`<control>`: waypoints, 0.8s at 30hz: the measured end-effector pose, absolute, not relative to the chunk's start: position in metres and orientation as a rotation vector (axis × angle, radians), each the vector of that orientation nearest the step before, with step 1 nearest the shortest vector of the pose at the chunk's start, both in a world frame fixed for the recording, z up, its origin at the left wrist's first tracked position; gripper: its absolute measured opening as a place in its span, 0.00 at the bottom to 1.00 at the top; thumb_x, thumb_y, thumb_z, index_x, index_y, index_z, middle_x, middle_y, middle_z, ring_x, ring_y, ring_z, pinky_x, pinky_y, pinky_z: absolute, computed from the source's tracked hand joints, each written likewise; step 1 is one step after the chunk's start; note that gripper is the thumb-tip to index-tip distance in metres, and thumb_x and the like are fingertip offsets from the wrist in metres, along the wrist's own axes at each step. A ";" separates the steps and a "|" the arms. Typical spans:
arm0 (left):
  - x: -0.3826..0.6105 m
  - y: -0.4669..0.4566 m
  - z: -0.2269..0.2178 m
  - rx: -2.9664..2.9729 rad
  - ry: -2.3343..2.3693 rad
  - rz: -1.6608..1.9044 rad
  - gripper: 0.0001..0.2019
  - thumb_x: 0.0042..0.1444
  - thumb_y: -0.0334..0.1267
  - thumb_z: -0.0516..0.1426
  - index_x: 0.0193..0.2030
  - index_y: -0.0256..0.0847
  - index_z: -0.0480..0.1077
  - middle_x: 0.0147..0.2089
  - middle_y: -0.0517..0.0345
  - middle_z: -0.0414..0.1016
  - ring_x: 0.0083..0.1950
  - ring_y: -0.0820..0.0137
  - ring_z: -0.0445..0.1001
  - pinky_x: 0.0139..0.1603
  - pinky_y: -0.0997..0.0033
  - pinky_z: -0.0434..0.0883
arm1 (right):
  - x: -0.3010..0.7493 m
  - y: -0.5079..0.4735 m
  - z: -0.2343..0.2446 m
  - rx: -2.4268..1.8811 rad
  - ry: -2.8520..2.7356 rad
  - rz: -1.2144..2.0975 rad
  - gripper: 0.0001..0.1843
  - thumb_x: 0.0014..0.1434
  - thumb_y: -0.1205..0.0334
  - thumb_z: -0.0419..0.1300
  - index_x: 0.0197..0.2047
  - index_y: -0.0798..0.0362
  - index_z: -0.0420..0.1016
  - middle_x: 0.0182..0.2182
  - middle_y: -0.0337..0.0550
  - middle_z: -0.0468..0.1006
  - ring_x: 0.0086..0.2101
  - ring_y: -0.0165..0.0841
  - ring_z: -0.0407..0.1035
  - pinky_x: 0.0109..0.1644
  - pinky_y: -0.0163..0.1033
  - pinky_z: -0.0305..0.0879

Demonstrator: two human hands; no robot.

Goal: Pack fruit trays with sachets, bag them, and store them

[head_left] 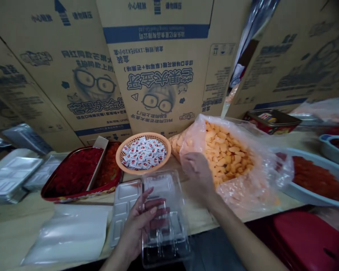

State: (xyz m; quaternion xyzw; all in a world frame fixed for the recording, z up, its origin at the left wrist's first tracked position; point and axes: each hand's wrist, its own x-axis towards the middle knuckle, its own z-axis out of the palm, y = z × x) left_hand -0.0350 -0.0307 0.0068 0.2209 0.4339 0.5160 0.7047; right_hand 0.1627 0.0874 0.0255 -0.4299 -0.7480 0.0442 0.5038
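My left hand [141, 220] holds a clear plastic tray [165, 226] with moulded compartments. Its fingers reach behind the tray and show through it. My right hand [197, 175], blurred, hovers at the left side of an open plastic bag [260, 162] full of orange, flat candy-like pieces [226, 146]. Those fingers are curled together, and what they hold, if anything, is hidden. Left of the held tray, another compartmented tray [125, 203] lies on the table. Behind it stands an orange woven-style basket [120, 162] of small white-and-red packets [144, 152].
A red divided tin [81, 196] holds dark red and orange pieces. Stacked clear trays [14, 177] stand far left, near a plastic sheet [70, 229]. Cardboard boxes [169, 49] wall off the back. A pale basin [296, 188] of reddish-orange food sits right, above a red lid-like surface [305, 233].
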 end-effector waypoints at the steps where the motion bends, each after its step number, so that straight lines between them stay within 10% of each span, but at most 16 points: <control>1: -0.036 -0.032 0.006 0.487 0.969 1.152 0.37 0.48 0.34 0.63 0.63 0.43 0.53 0.53 0.42 0.72 0.49 0.52 0.74 0.46 0.52 0.72 | 0.185 0.093 0.021 -1.217 -1.632 0.093 0.13 0.64 0.62 0.46 0.43 0.53 0.71 0.38 0.47 0.73 0.40 0.37 0.67 0.46 0.43 0.64; 8: -0.036 -0.032 -0.001 0.475 0.994 1.178 0.34 0.50 0.32 0.61 0.62 0.42 0.54 0.53 0.43 0.72 0.49 0.54 0.75 0.46 0.54 0.72 | 0.273 0.136 -0.034 -1.703 -1.834 0.386 0.13 0.42 0.76 0.56 0.32 0.57 0.76 0.30 0.46 0.74 0.34 0.35 0.68 0.40 0.36 0.63; 13: -0.029 -0.032 -0.003 0.474 0.987 1.144 0.33 0.49 0.32 0.61 0.62 0.40 0.54 0.53 0.41 0.71 0.49 0.54 0.74 0.47 0.55 0.72 | 0.271 0.137 -0.045 -1.690 -1.725 0.434 0.02 0.45 0.69 0.57 0.25 0.56 0.71 0.25 0.42 0.72 0.28 0.33 0.66 0.33 0.35 0.62; 18: -0.026 -0.031 -0.004 0.457 0.974 1.127 0.33 0.49 0.33 0.61 0.62 0.40 0.54 0.54 0.40 0.71 0.50 0.54 0.74 0.46 0.57 0.72 | 0.286 0.125 -0.018 -1.600 -1.337 0.452 0.13 0.52 0.55 0.56 0.38 0.56 0.67 0.28 0.44 0.72 0.26 0.33 0.67 0.26 0.35 0.62; 24: -0.020 -0.033 0.002 0.467 0.858 1.027 0.29 0.50 0.31 0.60 0.60 0.40 0.58 0.53 0.42 0.72 0.48 0.55 0.75 0.43 0.58 0.72 | 0.248 0.076 0.023 -1.067 -1.210 0.940 0.20 0.39 0.52 0.70 0.33 0.52 0.72 0.27 0.39 0.75 0.25 0.29 0.69 0.27 0.33 0.67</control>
